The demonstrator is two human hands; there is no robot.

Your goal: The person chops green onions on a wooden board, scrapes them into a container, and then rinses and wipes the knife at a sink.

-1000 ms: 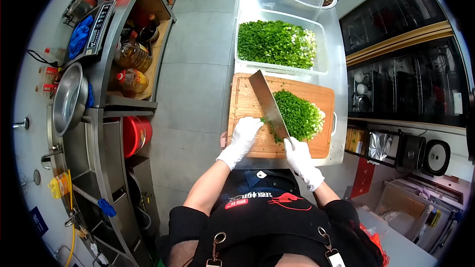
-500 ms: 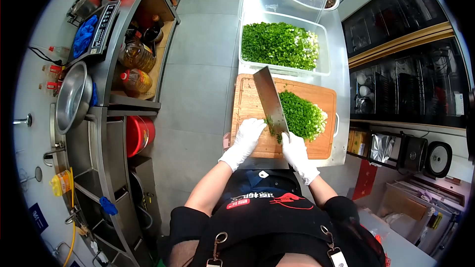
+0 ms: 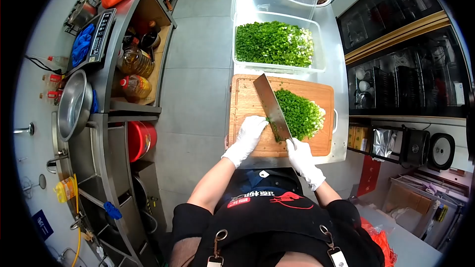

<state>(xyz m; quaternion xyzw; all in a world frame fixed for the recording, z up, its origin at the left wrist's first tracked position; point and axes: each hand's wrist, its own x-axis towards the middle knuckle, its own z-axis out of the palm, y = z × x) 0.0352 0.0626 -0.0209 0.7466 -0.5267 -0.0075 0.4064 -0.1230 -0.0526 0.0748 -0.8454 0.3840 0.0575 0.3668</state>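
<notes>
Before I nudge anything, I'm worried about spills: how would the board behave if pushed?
The board looks wooden, so it should stay stiff. Lying flat and broad, it seems unlikely to tip, though it may slide on the smooth metal table. A jerk could scatter the loose greens heaped on it.

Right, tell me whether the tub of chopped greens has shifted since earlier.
No, the tub shows no visible shift; it still sits just beyond the far edge of the cutting board.
</notes>
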